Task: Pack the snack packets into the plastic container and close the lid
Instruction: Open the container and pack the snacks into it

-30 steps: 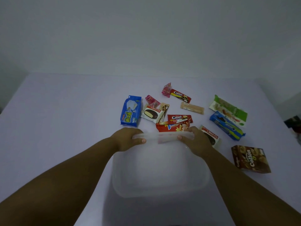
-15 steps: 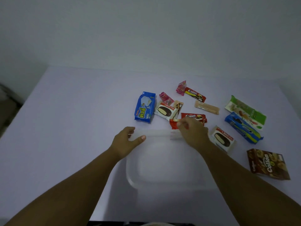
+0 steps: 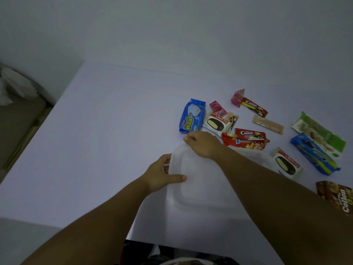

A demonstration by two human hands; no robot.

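A clear plastic container (image 3: 200, 196) with its lid on sits on the white table near the front edge. My left hand (image 3: 162, 174) grips its left side, thumb on top of the lid. My right hand (image 3: 203, 143) pinches the lid's far left corner. Snack packets lie beyond and to the right: a blue wafer pack (image 3: 192, 118), a Choco Pie (image 3: 216, 123), red Cream-O packs (image 3: 250, 134), a second Choco Pie (image 3: 287, 163), a blue cookie pack (image 3: 315, 153), a green pack (image 3: 319, 133) and a brown Collon box (image 3: 338, 196).
The white table (image 3: 95, 140) stretches wide to the left of the container. Its left edge drops off beside a bed or cushion with a white cloth (image 3: 17, 88). A pale wall stands behind. Small pink sweets (image 3: 236, 97) and a tan wafer bar (image 3: 268, 124) lie among the packets.
The view has swung left. My right hand moved from the far middle of the lid to its far left corner. My left hand shifted onto the left side, thumb on the lid.
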